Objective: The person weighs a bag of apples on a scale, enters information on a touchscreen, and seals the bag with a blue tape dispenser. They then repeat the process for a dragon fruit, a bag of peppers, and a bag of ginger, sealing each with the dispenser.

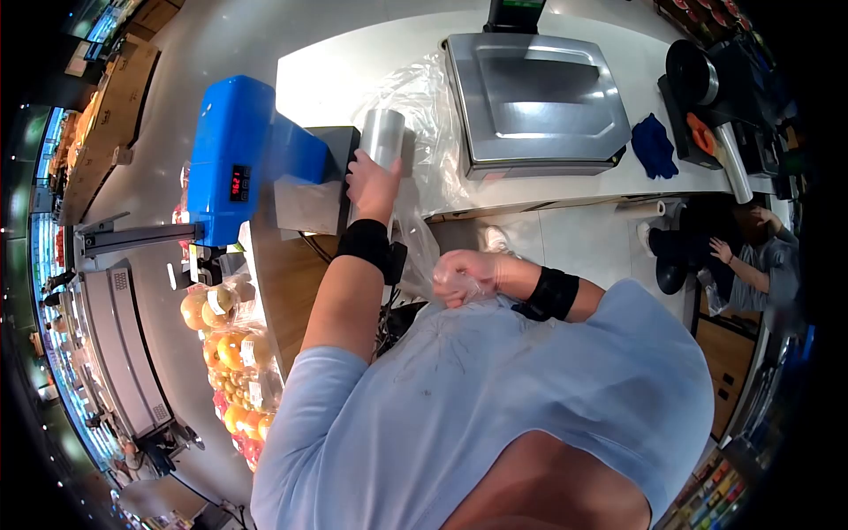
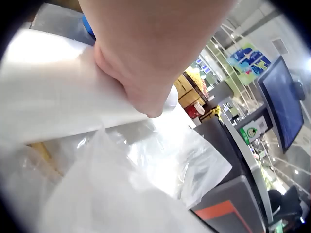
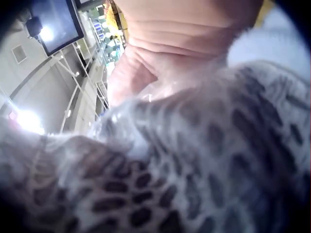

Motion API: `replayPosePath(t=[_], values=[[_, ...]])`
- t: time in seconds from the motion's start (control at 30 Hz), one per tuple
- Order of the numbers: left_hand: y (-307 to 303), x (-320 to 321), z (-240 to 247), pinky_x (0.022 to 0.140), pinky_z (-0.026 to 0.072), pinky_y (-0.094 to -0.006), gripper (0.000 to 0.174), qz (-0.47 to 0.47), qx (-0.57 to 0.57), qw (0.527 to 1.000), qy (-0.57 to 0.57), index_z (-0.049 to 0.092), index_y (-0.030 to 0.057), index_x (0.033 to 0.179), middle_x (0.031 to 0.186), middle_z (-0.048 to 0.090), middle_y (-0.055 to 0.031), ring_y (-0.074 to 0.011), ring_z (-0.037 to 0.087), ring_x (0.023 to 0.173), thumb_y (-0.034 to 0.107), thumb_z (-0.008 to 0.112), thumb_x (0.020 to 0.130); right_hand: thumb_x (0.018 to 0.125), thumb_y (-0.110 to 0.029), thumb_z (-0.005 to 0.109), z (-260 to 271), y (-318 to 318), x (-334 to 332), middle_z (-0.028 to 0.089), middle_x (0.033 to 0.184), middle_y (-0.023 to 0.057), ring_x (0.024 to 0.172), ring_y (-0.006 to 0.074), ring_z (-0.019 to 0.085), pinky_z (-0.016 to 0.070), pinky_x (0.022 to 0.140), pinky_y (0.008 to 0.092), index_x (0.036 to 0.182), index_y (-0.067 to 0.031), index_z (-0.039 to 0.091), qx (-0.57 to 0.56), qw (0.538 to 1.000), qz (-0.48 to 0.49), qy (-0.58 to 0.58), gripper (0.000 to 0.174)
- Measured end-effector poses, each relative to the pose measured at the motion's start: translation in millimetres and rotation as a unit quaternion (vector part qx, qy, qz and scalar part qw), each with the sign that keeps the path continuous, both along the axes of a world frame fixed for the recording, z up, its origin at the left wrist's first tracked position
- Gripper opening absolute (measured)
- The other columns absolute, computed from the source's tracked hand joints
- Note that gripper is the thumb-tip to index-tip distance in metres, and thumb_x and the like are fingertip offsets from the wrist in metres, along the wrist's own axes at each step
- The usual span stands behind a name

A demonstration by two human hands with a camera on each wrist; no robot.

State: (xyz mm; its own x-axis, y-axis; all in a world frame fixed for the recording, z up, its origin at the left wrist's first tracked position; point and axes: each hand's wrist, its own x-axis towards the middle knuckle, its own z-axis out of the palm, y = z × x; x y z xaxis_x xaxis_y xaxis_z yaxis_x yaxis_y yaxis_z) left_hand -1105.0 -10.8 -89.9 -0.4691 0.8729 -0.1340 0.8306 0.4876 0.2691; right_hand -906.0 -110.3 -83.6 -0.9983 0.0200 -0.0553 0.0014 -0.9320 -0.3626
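Observation:
A roll of clear plastic bags point(image 1: 385, 128) lies at the left of the white counter, beside a grey box. My left hand point(image 1: 373, 184) grips its near end, thumb on one side and fingers on the other; in the left wrist view the hand point(image 2: 141, 73) lies over the white roll point(image 2: 53, 87). Loose clear plastic point(image 2: 121, 189) spreads below it there. In front of my chest, my right hand point(image 1: 464, 276) has curled fingers bunching a clear plastic bag point(image 1: 486, 300). Crinkled see-through plastic point(image 3: 146, 194) with dark spots fills the lower right wrist view, hiding the fingertips.
A metal-topped scale point(image 1: 539, 97) stands on the counter point(image 1: 318, 71), with a dark blue cloth point(image 1: 654, 146) to its right. At left is a blue device with red digits point(image 1: 231, 159). Packed fruit point(image 1: 234, 353) sits below it. Another person point(image 1: 751, 265) is at far right.

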Motion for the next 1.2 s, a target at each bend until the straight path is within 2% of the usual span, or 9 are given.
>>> replayPosePath(t=[0.07,0.2,0.5,0.53,0.6,0.7,0.87,1.07,1.2], values=[[2,2,5,0.085,0.0494,-0.0498,0.067,0.021,0.011,1.000,-0.018,0.044,0.0026,0.120,0.113,0.055,-0.0206,-0.0403,0.056,0.106,0.046,0.071,0.077,0.080,-0.009,0.051,0,21,8,0.054,0.065,0.0028,0.055,0.0122,0.047,0.0408,0.055,0.0264,0.066,-0.0024,0.058,0.269,0.951,-0.078,-0.129,0.017],[-2,-1,7,0.087,0.0486,-0.0499,0.073,0.009,0.007,1.000,-0.029,0.041,0.0023,0.126,0.116,0.053,-0.0217,-0.0408,0.055,0.108,0.047,0.072,0.076,0.082,-0.010,0.054,98,52,31,0.060,0.087,0.0061,0.081,0.0197,0.058,0.0459,0.075,0.0299,0.083,-0.0009,0.064,0.710,0.637,-0.261,-0.150,0.013],[-24,-12,2,0.090,0.0463,-0.0505,0.100,-0.022,-0.021,0.999,-0.037,0.025,0.0083,0.144,0.127,0.047,-0.0219,-0.0397,0.050,0.117,0.050,0.077,0.069,0.082,-0.001,0.058,235,71,61,0.059,0.100,0.0119,0.089,0.0260,0.058,0.0464,0.074,0.0281,0.100,-0.0004,0.067,0.668,0.241,-0.654,-0.261,0.021],[-30,-9,5,0.090,0.0464,-0.0503,0.102,-0.021,-0.030,0.999,-0.039,0.023,0.0099,0.144,0.126,0.047,-0.0219,-0.0396,0.051,0.116,0.050,0.078,0.068,0.077,0.002,0.057,233,86,57,0.061,0.106,0.0090,0.090,0.0250,0.059,0.0488,0.072,0.0309,0.109,-0.0059,0.066,0.732,0.126,-0.638,-0.203,0.035],[-35,-9,10,0.090,0.0464,-0.0500,0.104,-0.021,-0.033,0.999,-0.035,0.022,0.0116,0.145,0.126,0.047,-0.0218,-0.0396,0.052,0.115,0.050,0.078,0.068,0.071,0.002,0.059,236,93,28,0.061,0.117,0.0053,0.095,0.0243,0.060,0.0508,0.076,0.0331,0.118,-0.0139,0.064,0.815,0.057,-0.537,-0.211,0.049],[-34,-13,14,0.090,0.0468,-0.0464,0.104,-0.030,-0.065,0.997,-0.041,0.021,0.0106,0.145,0.126,0.048,-0.0250,-0.0406,0.054,0.111,0.049,0.078,0.067,0.074,-0.003,0.059,206,114,-20,0.055,0.133,0.0016,0.108,0.0233,0.057,0.0474,0.087,0.0347,0.121,-0.0197,0.062,0.904,0.060,-0.386,-0.175,0.050],[-26,-33,-8,0.094,0.0453,-0.0456,0.110,-0.022,-0.067,0.993,-0.096,0.012,0.0180,0.149,0.128,0.048,-0.0242,-0.0399,0.053,0.115,0.045,0.079,0.067,0.079,-0.004,0.056,90,132,-73,0.045,0.142,0.0110,0.129,0.0318,0.044,0.0445,0.093,0.0434,0.117,-0.0143,0.063,0.937,0.217,-0.185,-0.199,0.040],[-30,-35,-9,0.098,0.0424,-0.0448,0.102,-0.017,-0.066,0.995,-0.077,0.014,0.0163,0.148,0.131,0.047,-0.0235,-0.0396,0.052,0.118,0.050,0.073,0.072,0.076,-0.002,0.058,34,90,-67,0.041,0.141,0.0211,0.127,0.0360,0.044,0.0435,0.098,0.0439,0.114,-0.0088,0.063,0.863,0.286,-0.354,-0.218,0.039],[-17,-44,-35,0.099,0.0419,-0.0428,0.093,0.028,-0.044,0.984,-0.168,0.020,0.0127,0.146,0.132,0.050,-0.0230,-0.0361,0.052,0.121,0.049,0.068,0.076,0.078,-0.001,0.057,12,72,-53,0.042,0.140,0.0199,0.123,0.0362,0.047,0.0459,0.096,0.0428,0.123,-0.0093,0.057,0.855,0.326,-0.297,-0.271,0.046]])
